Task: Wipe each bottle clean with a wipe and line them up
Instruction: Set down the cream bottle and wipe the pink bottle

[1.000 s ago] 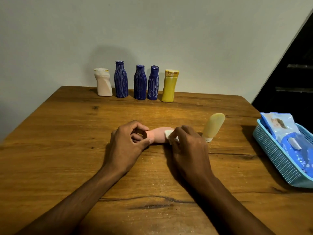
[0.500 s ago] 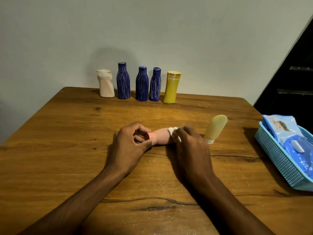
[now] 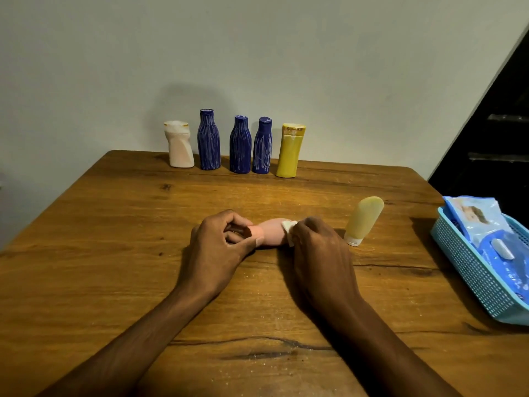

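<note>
A pink bottle [image 3: 270,232] lies on its side at the middle of the wooden table [image 3: 114,253]. My left hand [image 3: 219,247] grips its cap end between thumb and fingers. My right hand [image 3: 317,250] holds a white wipe [image 3: 289,228] pressed against the bottle's other end, which the hand hides. A pale yellow tube [image 3: 362,220] stands cap-down just right of my right hand. Along the far edge stands a row: a white bottle [image 3: 179,144], three blue bottles [image 3: 209,140] [image 3: 240,144] [image 3: 262,146] and a yellow bottle [image 3: 290,150].
A light blue plastic basket [image 3: 469,270] sits at the right table edge with a blue pack of wipes [image 3: 486,233] inside. A pale wall rises right behind the bottle row. Dark stairs lie beyond the table's right side.
My right hand has slid the wipe a little along the pink bottle. The left hand keeps the same grip. The view has tilted slightly upward.
</note>
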